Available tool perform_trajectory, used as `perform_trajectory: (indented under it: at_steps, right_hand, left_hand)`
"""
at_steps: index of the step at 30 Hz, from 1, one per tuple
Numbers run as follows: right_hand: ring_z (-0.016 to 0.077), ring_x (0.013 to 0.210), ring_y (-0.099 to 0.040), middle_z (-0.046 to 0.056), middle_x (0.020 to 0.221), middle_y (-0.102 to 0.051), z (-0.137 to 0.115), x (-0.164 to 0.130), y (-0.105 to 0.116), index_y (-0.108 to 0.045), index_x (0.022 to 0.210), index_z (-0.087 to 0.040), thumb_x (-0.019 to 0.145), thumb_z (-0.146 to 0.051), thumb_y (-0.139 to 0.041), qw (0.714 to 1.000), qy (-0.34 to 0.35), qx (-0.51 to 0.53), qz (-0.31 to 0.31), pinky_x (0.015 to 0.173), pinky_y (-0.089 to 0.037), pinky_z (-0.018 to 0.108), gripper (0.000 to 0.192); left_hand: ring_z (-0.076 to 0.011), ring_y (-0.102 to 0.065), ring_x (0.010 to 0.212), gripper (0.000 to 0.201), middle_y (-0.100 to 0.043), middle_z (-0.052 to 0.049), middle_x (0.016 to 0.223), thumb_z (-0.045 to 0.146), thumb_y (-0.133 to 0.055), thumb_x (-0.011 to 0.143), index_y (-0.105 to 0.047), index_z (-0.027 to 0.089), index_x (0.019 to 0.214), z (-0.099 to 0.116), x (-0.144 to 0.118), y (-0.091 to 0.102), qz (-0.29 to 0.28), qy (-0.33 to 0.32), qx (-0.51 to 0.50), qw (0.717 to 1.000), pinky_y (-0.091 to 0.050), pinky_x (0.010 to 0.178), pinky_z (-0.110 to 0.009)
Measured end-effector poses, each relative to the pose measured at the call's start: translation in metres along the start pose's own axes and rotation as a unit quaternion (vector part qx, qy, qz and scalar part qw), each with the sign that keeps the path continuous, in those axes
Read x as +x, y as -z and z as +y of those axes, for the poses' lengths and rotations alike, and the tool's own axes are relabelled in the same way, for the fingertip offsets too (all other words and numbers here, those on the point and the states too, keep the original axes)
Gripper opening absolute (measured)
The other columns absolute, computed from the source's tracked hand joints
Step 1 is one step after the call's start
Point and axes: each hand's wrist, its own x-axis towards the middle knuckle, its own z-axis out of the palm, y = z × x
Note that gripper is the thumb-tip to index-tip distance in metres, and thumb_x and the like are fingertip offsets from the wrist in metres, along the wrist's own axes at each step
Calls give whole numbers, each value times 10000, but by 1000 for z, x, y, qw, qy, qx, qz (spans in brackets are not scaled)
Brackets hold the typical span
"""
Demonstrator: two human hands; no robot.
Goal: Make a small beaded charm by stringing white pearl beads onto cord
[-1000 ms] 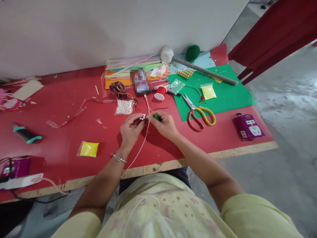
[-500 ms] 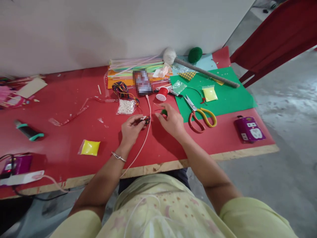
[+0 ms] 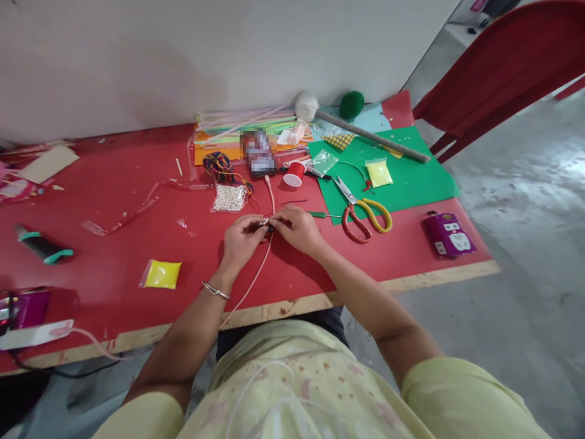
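Note:
Over the middle of the red table, my left hand (image 3: 241, 244) pinches a small dark piece with white beads (image 3: 265, 224), mostly hidden by the fingers. My right hand (image 3: 299, 230) meets it from the other side, its thumb and fingertips closed at the piece's edge. Just right of that hand lies a thin green-handled tool (image 3: 317, 214) with a metal shaft. Behind the hands are a bag of white pearl beads (image 3: 229, 198), a bundle of multicoloured cord (image 3: 218, 166) and a spool of red thread (image 3: 294, 175). A pale charging cable (image 3: 256, 277) passes beneath the hands.
Scissors (image 3: 356, 207) with red and yellow handles lie partly on green paper (image 3: 402, 183). A phone (image 3: 259, 155) lies behind the beads. Yellow packet (image 3: 162, 274) and cutter (image 3: 44, 245) sit left; a purple box (image 3: 451, 233) sits right. A wall (image 3: 137, 61) bounds the back.
My right hand has moved left and closed in on the beaded piece beside my left hand. The green-handled tool, partly covered by that hand before, now shows on the table. The view shifted slightly.

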Motion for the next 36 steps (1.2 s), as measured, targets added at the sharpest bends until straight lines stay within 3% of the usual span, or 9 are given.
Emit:
perform_trajectory:
  at_steps: [3, 5, 10, 14, 17, 22, 24, 31, 36]
  right_hand:
    - [148, 825, -608, 47, 909, -688, 3, 3, 0, -701, 956, -167, 998, -388, -532, 994, -14, 96, 53, 767, -458, 266, 281]
    - [145, 809, -599, 50, 913, -686, 5, 3, 1, -698, 977, -163, 998, -429, -523, 992, -33, 96, 82, 749, -453, 263, 319]
    - [154, 875, -631, 46, 974, -714, 3, 0, -1, -754, 998, -211, 944, -389, -654, 1000, -11, -19, -9, 776, -445, 253, 212]
    - [168, 923, -646, 76, 1050, -697, 0, -2, 4, -749, 1063, -206, 1008, -326, -551, 998, 11, -64, 3, 808, -463, 260, 238]
    - [188, 980, -643, 99, 1127, -670, 4, -2, 8, -730, 1180, -212, 988, -324, -592, 995, 47, -86, -25, 827, -473, 275, 261]
    - [182, 982, -637, 92, 1083, -691, 8, -2, 4, -742, 1006, -187, 1010, -287, -552, 991, 84, -85, -60, 829, -459, 269, 215]
    - [184, 948, -633, 102, 1054, -695, 7, -3, 0, -710, 1010, -166, 1035, -292, -496, 989, 84, -105, -56, 805, -443, 272, 250]
    - [169, 787, -626, 76, 882, -711, 5, -4, -2, -668, 964, -151, 1018, -254, -523, 991, 69, -95, -59, 716, -408, 254, 186]
    - [186, 868, -666, 109, 946, -730, 10, -3, 2, -721, 987, -129, 985, -153, -526, 988, 124, -33, -89, 791, -473, 267, 197]
  left_hand:
    - [-152, -708, 771, 279, -737, -89, 1069, 361, -809, 749, -776, 169, 948, 1, 0, 0, 4, 6, -6, 1000, -646, 635, -268]
    - [-151, -708, 756, 285, -740, -90, 1055, 365, -810, 745, -773, 167, 947, 1, 0, -1, 5, 13, -8, 1000, -646, 629, -270]
    - [-169, -709, 789, 286, -740, -89, 1059, 392, -798, 754, -777, 178, 942, 0, 0, -1, 3, -6, 15, 1000, -645, 630, -274]
    - [-177, -708, 796, 283, -738, -88, 1046, 401, -789, 764, -777, 183, 944, -1, 0, 0, 1, -18, 21, 1000, -646, 636, -290]
    - [-187, -713, 817, 271, -739, -88, 1073, 414, -744, 814, -783, 204, 980, -1, 0, 2, -2, -37, 61, 997, -632, 635, -288]
    - [-210, -707, 968, 165, -756, -66, 1029, 344, -683, 876, -797, 235, 924, 2, 2, 7, 28, -163, 212, 963, -577, 922, -360]
    - [-207, -706, 968, 163, -760, -65, 1020, 321, -658, 890, -792, 232, 918, 4, 2, 8, 25, -178, 231, 956, -556, 939, -361]
    - [-196, -697, 983, 178, -756, -72, 1044, 348, -670, 877, -772, 203, 869, 3, 6, 13, 52, -131, 133, 981, -548, 902, -330]
    - [-157, -683, 782, 201, -762, -49, 917, 349, -722, 827, -769, 189, 940, 1, 6, 15, 29, -23, 39, 999, -542, 704, -256]
